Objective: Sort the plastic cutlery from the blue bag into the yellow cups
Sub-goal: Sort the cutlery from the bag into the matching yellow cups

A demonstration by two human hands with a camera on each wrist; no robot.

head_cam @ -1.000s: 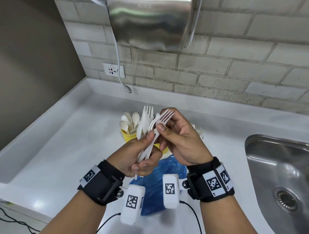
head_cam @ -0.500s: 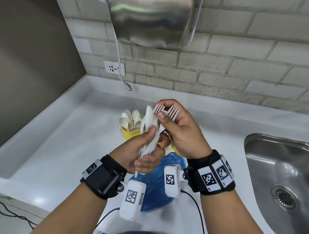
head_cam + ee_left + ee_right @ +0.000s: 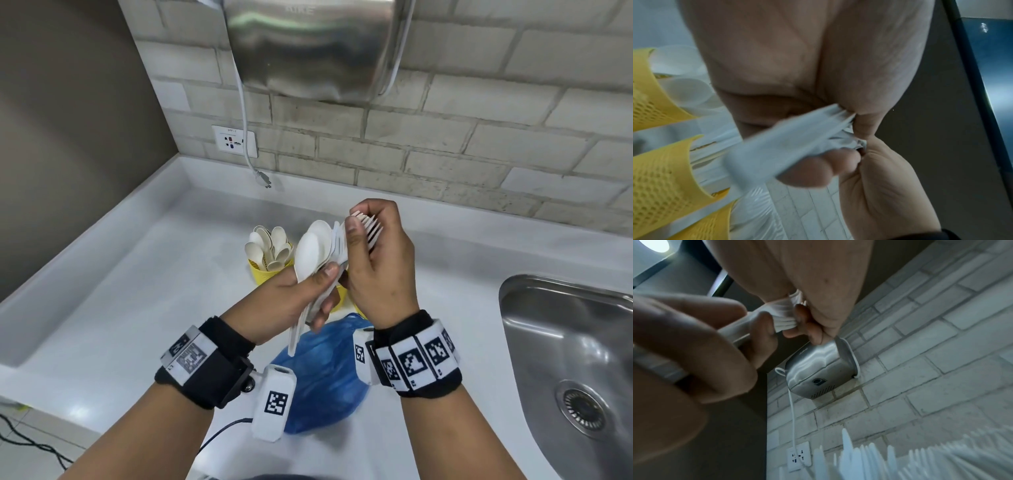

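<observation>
Left hand [image 3: 291, 301] gripping a bundle of smooth white plastic cutlery [image 3: 313, 253], right hand [image 3: 380, 263] pinching ridged fork heads [image 3: 371, 231], now raised higher off the perforated yellow cups [image 3: 270, 270], crinkled blue bag [image 3: 322, 373] below

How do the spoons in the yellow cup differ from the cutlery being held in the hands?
The spoons in the yellow cup stand bowls up, untouched; the bundle of cutlery is gripped by the left hand, and the right hand pinches its forks.
The cup holds only spoons; the bundle mixes spoons and forks.
The cupped spoons stand on the counter; the bundle is held above the blue bag.
Both are white plastic.
</observation>
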